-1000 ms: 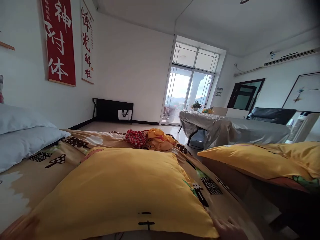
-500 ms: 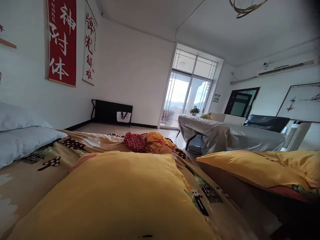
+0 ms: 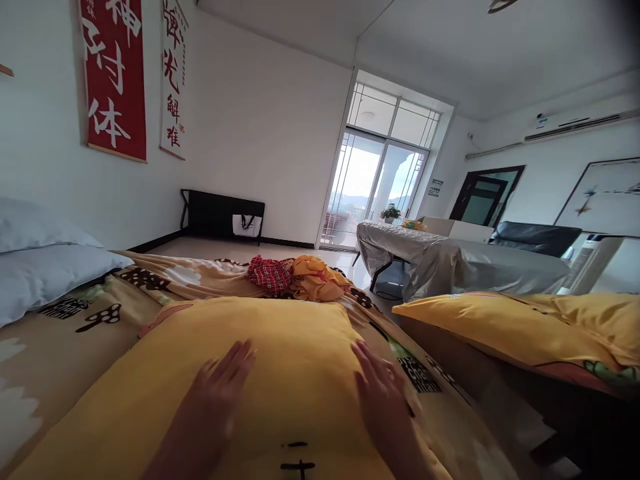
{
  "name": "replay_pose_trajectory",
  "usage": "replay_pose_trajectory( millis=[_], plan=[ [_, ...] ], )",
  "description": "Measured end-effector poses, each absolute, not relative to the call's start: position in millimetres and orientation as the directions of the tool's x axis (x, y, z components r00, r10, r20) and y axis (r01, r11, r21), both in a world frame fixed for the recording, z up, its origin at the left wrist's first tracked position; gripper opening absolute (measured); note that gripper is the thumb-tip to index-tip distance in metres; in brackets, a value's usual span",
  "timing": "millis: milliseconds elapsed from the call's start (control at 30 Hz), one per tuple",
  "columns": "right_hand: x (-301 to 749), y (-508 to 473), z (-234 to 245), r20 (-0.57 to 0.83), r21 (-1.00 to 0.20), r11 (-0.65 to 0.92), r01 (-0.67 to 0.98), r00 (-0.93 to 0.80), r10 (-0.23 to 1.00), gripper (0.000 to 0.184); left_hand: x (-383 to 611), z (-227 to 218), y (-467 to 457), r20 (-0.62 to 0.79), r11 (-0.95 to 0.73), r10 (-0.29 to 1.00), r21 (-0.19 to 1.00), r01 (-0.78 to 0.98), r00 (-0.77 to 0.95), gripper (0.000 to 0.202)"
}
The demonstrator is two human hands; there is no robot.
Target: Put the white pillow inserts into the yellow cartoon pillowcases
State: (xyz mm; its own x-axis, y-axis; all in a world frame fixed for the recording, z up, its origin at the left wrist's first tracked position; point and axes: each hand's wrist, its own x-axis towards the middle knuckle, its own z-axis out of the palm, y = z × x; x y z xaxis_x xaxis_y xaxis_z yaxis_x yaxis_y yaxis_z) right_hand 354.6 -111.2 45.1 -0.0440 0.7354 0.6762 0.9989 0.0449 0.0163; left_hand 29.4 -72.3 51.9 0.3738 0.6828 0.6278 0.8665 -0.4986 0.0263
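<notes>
A plump yellow pillow (image 3: pixel 295 373) lies in front of me on a bed with a tan patterned sheet (image 3: pixel 65 360). Over the pillow's left half is my left hand (image 3: pixel 220 383), fingers stretched out and slightly blurred. My right hand (image 3: pixel 377 387) is at the pillow's right side, its fingers extended too. Both hands are empty; whether they press on the pillow or hover just above it is hard to tell. Beyond the pillow's far edge lie a crumpled red plaid cloth (image 3: pixel 270 275) and a bunched yellow cloth (image 3: pixel 317 280).
Pale pillows (image 3: pixel 55 273) rest at the left. Another yellow pillow (image 3: pixel 480 327) lies to the right, beside the bed. Farther back stand a plastic-covered table (image 3: pixel 440 260), a black chair (image 3: pixel 537 237) and a black folded frame (image 3: pixel 220 217) against the wall.
Both my hands have come into view from below, over the yellow pillow. The camera has tilted slightly down, and the pillow's printed face shows more.
</notes>
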Motion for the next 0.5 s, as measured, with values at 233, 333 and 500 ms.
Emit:
replay_pose_trajectory(
  millis=[233, 333, 500],
  plan=[
    [244.5, -47.7, 11.4, 0.465, -0.205, 0.140, 0.969, -0.029, 0.885, 0.056, 89.0, 31.8, -21.6, 0.423, -0.484, 0.798, 0.024, 0.875, 0.430, 0.052],
    [264.7, -56.5, -10.1, 0.449, -0.185, 0.080, 0.979, 0.012, 0.893, 0.056, 66.2, 0.1, -34.1, 0.453, -0.470, 0.785, -0.010, 0.882, 0.423, 0.051],
    [321.6, -82.3, -29.2, 0.429, -0.170, -0.136, 0.976, 0.198, 0.882, 0.060, -17.5, -16.2, -67.3, 0.409, -0.126, 0.903, -0.031, 0.991, 0.128, 0.053]
  ],
)
